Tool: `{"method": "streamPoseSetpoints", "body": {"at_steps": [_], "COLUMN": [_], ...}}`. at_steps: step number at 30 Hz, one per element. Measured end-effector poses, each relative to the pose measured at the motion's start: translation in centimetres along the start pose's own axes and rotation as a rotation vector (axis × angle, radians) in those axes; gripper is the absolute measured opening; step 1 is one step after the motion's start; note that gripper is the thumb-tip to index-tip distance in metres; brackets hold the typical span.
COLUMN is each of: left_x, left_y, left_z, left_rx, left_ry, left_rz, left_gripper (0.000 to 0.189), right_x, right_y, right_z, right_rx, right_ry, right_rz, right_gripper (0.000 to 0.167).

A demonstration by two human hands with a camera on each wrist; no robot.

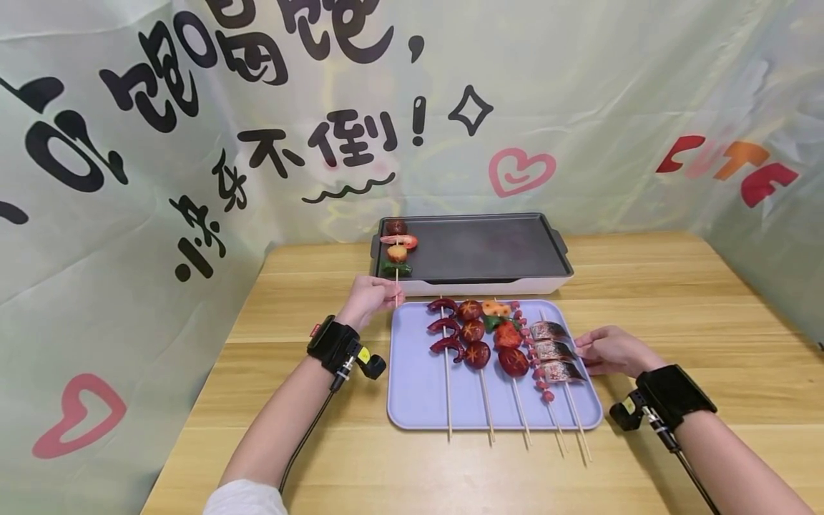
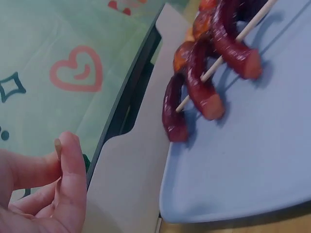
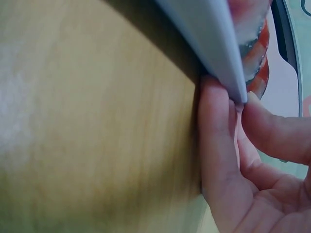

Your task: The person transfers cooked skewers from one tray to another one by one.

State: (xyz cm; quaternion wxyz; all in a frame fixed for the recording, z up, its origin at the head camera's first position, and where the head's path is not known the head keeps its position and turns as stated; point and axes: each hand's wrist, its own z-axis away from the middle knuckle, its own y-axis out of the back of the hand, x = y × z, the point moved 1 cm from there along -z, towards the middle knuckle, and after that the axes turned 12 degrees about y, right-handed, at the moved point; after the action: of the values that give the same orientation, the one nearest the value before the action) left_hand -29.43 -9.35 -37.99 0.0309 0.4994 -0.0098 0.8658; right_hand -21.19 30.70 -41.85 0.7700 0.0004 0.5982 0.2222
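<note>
My left hand (image 1: 370, 297) pinches the stick of a mixed skewer (image 1: 397, 252) at the left end of the griddle (image 1: 479, 247). Its food pieces, a brown ball-like one, a shrimp-like one, a yellowish one and a green one, lie over the griddle plate. In the left wrist view the stick's end (image 2: 58, 148) shows between thumb and finger. On the right, my other hand (image 1: 614, 350) holds the edge of the lilac tray (image 1: 418, 400). The right wrist view shows its thumb above the tray rim (image 3: 214, 43) and fingers below.
Several skewers lie on the tray: curled dark red pieces (image 1: 445, 326), scored mushrooms (image 1: 473, 331), a mixed one (image 1: 508, 336), small pink pieces (image 1: 539, 373) and fish slices (image 1: 553, 350). Their sticks overhang the near rim. A printed cloth (image 1: 579, 86) hangs behind the wooden table (image 1: 676, 300).
</note>
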Motion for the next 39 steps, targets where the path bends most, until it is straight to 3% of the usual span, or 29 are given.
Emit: {"method": "streamPoseSetpoints", "body": {"at_steps": [9, 20, 39], "left_x": [-1.8, -4.8, -8.5], "left_y": [-0.3, -0.9, -2.2], "left_z": [2.7, 6.7, 11.4], "left_rx": [0.000, -0.061, -0.165], "left_ry": [-0.066, -0.155, -0.145], "left_rz": [-0.042, 0.006, 0.013], "left_gripper": [0.022, 0.019, 0.021], "right_x": [0.0, 0.1, 0.2], "right_y": [0.0, 0.0, 0.0], "right_z": [0.0, 0.0, 0.0], "right_rx": [-0.006, -0.015, -0.013], "right_ry": [0.001, 0.013, 0.013], "right_rz": [-0.013, -0.030, -0.033], "right_gripper": [0.021, 0.026, 0.024]}}
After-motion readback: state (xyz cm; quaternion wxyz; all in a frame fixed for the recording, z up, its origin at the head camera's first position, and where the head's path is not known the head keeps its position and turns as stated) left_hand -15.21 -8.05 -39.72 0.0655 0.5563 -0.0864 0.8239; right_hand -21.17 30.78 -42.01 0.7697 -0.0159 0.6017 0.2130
